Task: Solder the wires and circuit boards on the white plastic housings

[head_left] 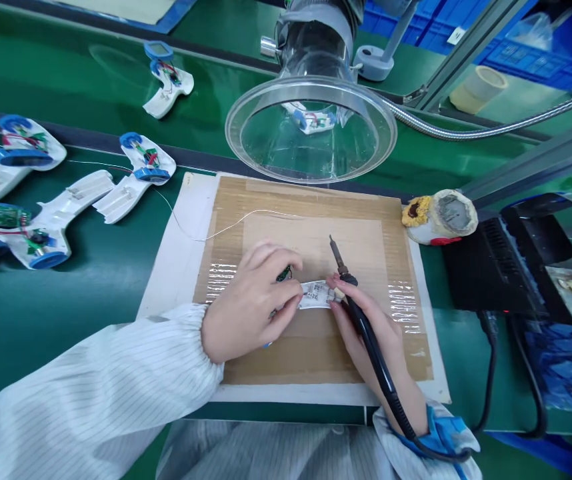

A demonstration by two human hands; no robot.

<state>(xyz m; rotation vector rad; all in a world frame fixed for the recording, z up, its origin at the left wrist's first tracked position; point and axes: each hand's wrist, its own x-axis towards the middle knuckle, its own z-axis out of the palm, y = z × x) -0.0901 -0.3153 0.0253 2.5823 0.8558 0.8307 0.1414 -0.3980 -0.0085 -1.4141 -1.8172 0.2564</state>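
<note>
My left hand [259,300] is closed over a white plastic housing [315,295], whose handle end with a printed label sticks out to the right. A bit of green circuit board [284,273] shows between its fingers; the rest is covered by the hand. In my right hand [376,327] lies a black soldering iron [366,327], its bare tip pointing up and away, clear of the housing. The right thumb and fingertips also touch the housing's right end. Both hands are over a brown cardboard mat [311,360].
Several opened white-and-blue housings [151,160] with boards and wires lie at left and behind. A thin pale wire [226,230] curves across the mat. A lamp-like clear cone [311,133] hangs above. At right stand a round pot [451,217], a black box [496,267] and a blue bag [566,367].
</note>
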